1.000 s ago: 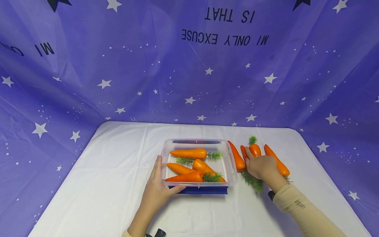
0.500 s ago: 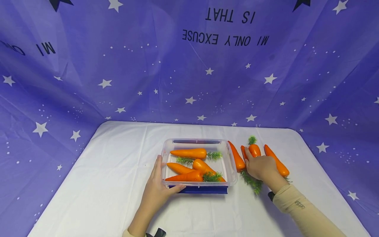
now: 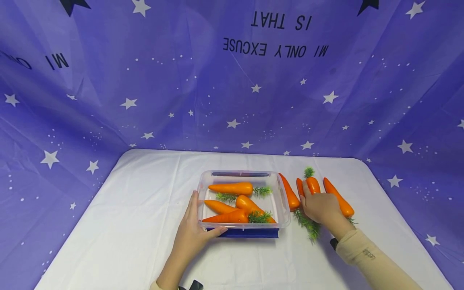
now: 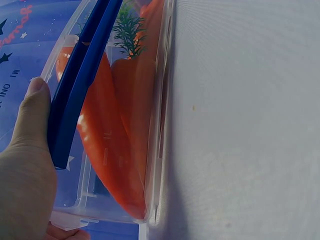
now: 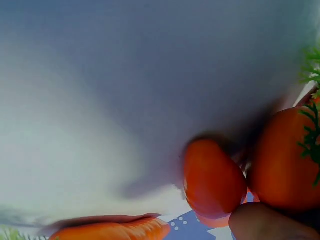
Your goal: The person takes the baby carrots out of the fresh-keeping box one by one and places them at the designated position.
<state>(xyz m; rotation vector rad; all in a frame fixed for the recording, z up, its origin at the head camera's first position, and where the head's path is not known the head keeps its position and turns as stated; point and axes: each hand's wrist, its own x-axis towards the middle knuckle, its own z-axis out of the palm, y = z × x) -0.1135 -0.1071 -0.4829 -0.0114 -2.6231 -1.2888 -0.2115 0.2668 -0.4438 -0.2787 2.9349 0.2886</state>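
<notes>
Backdrop: a purple cloth with white stars (image 3: 232, 80) hangs behind and to both sides of me, with upside-down lettering near its top.
Surface: a white cloth-covered surface (image 3: 127, 217) runs from my near edge back to the backdrop.
Clear box (image 3: 280, 197): a see-through plastic box sits near the middle of the surface, a little toward the near edge, with a blue clip (image 3: 246, 233) along its near side.
Carrots in box (image 3: 232, 188): four orange carrots with green tops lie inside, one along the far side, the other three crowded toward the near side.
Loose carrots (image 3: 290, 193): four lie on the surface just right of the box, toward the right edge, side by side and pointing away from me or back at me.
My left hand (image 3: 192, 233): its grip wraps the box's near-left corner, fingers lying straight up the left wall and thumb (image 4: 32, 115) pressed along the near rim against the blue clip.
My right hand (image 3: 320, 207): it lies on top of the middle loose carrots, and its grip curls around the short carrot (image 3: 313, 185) whose green top points toward the far edge.
Right wrist view: blurred; orange carrot ends (image 5: 212, 182) show close to one fingertip (image 5: 270, 222).
Outer carrot (image 3: 338, 197): it lies nearest the right edge, just beside my right hand.
</notes>
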